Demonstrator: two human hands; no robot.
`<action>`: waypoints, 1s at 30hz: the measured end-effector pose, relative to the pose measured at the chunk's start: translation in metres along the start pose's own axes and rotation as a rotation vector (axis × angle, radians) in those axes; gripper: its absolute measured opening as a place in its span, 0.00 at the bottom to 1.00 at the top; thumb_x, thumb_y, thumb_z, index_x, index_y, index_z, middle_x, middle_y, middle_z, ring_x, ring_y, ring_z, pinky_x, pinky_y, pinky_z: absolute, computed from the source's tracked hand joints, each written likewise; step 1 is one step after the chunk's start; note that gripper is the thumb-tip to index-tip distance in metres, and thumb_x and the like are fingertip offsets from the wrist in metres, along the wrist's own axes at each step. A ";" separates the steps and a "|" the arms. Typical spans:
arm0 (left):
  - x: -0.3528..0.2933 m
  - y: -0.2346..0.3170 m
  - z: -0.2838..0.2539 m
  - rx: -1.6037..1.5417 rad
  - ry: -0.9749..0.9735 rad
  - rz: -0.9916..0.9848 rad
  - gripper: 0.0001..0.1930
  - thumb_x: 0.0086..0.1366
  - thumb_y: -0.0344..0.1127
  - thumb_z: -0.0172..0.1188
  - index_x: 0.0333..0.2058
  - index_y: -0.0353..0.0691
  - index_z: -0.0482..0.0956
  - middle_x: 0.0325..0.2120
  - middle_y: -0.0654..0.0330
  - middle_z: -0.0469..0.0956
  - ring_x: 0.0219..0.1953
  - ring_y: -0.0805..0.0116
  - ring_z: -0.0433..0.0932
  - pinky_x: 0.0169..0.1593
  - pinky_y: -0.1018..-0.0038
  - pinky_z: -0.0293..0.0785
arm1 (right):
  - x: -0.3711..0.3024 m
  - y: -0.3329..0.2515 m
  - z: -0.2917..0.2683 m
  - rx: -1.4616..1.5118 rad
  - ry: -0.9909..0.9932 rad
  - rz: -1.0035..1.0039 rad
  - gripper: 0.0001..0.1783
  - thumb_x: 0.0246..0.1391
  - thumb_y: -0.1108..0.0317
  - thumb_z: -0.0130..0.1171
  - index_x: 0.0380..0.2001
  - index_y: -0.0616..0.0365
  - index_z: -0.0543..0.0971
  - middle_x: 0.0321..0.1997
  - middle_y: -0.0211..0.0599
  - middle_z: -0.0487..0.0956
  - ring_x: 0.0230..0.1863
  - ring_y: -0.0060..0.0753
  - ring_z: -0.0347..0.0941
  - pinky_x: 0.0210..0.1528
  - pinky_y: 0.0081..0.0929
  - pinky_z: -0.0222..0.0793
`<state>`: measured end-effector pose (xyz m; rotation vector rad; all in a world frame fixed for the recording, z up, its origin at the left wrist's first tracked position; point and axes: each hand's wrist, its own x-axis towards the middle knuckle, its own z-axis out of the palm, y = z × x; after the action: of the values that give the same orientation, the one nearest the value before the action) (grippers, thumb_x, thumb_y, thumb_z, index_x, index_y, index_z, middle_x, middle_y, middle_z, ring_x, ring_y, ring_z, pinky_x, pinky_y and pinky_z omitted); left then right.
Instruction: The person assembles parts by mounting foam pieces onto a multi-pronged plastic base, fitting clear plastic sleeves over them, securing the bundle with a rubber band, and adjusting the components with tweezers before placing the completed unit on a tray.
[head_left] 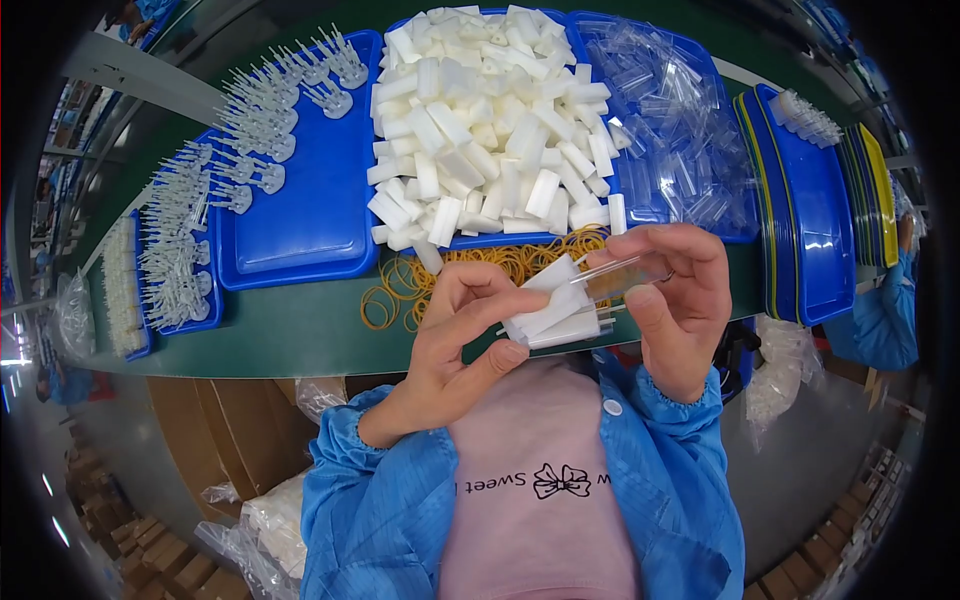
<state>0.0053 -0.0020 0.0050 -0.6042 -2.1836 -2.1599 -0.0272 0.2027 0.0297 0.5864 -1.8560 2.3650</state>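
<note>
In front of my chest, my left hand (pixel 455 345) pinches a bundle of white foam blocks (pixel 560 312) set among thin pale rods. My right hand (pixel 685 305) has its thumb and fingers around a clear plastic tube (pixel 612 278), which meets the upper right of the bundle. Whether the tube is around a rod or only beside it, I cannot tell. Just beyond my hands, a heap of tan rubber bands (pixel 500 272) lies on the green table, with one loose foam block (pixel 428 256) touching it.
A blue tray of white foam blocks (pixel 470 130) stands at the back, with a tray of clear tubes (pixel 670 130) to its right. White pronged parts (pixel 255 125) crowd the left side of a blue tray (pixel 300 225). Stacked trays (pixel 815 220) stand far right.
</note>
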 end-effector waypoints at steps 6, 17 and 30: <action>0.006 0.000 -0.004 -0.021 -0.077 -0.059 0.18 0.60 0.39 0.57 0.46 0.37 0.75 0.40 0.57 0.63 0.43 0.65 0.63 0.49 0.73 0.60 | 0.004 -0.002 -0.004 -0.144 -0.103 -0.156 0.18 0.52 0.78 0.54 0.46 0.66 0.64 0.44 0.53 0.73 0.46 0.40 0.73 0.50 0.34 0.68; 0.004 -0.003 0.002 -0.004 0.019 -0.014 0.18 0.62 0.39 0.56 0.47 0.36 0.74 0.41 0.57 0.63 0.43 0.66 0.64 0.48 0.73 0.62 | -0.005 0.005 0.000 0.100 0.039 0.000 0.18 0.51 0.77 0.55 0.46 0.66 0.65 0.46 0.51 0.73 0.47 0.39 0.73 0.51 0.35 0.69; -0.001 -0.011 -0.003 -0.467 -0.042 -0.087 0.24 0.54 0.33 0.66 0.47 0.29 0.71 0.46 0.56 0.63 0.48 0.69 0.68 0.52 0.73 0.66 | -0.003 0.012 -0.016 0.109 0.101 0.187 0.15 0.53 0.67 0.58 0.41 0.64 0.71 0.43 0.40 0.74 0.47 0.29 0.68 0.54 0.27 0.60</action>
<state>0.0029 -0.0052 -0.0054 -0.5748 -1.7477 -2.7493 -0.0320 0.2151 0.0143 0.3061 -1.8212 2.5733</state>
